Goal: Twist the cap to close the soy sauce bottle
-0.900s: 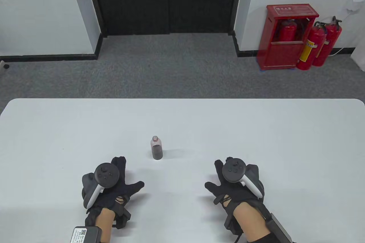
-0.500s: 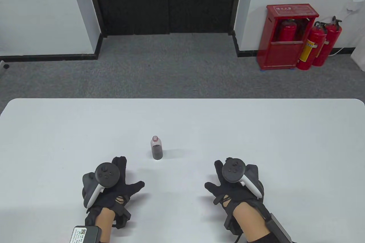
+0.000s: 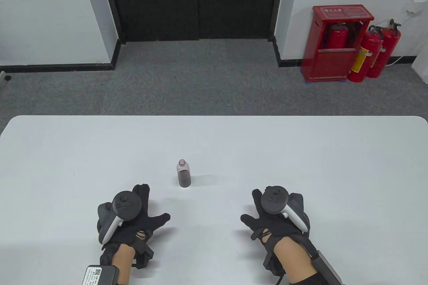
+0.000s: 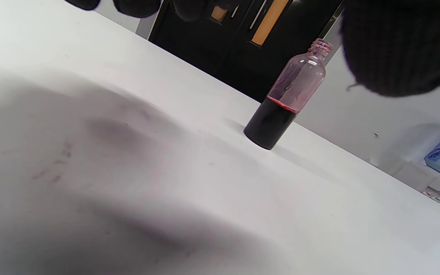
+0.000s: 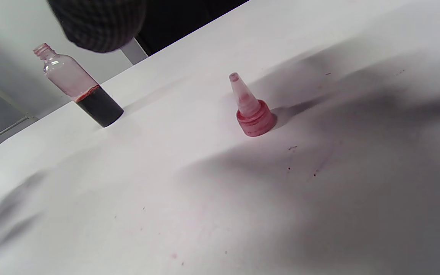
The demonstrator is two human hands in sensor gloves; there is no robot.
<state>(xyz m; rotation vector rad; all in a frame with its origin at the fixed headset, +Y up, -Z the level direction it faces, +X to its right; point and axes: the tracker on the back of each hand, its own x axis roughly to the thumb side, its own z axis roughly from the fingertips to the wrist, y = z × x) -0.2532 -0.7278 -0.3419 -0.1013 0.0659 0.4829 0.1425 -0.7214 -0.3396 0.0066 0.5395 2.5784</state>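
A small soy sauce bottle (image 3: 183, 174) stands upright on the white table (image 3: 301, 151), near the middle and a little toward the near side. Its top is open, with no cap on it. The bottle is clear, and dark sauce fills about the lower half. In the left wrist view the bottle (image 4: 288, 100) shows its bare threaded neck.

The cap (image 5: 251, 109) stands on the table by itself, with its wide red base down and its pointed tip up. It shows only in the right wrist view, where it sits well apart from the bottle (image 5: 79, 87). In the table view the cap cannot be seen.

The left hand (image 3: 128, 218) lies flat on the table, on the near left side of the bottle. Its fingers are spread out and its grip holds nothing. The right hand (image 3: 276, 216) lies flat on the near right side, also spread wide, and its grip holds nothing too. Both hands are apart from the bottle and do not touch it.

Far behind the table, red fire extinguishers (image 3: 374, 51) stand beside a red cabinet (image 3: 334, 61) on the gray floor.
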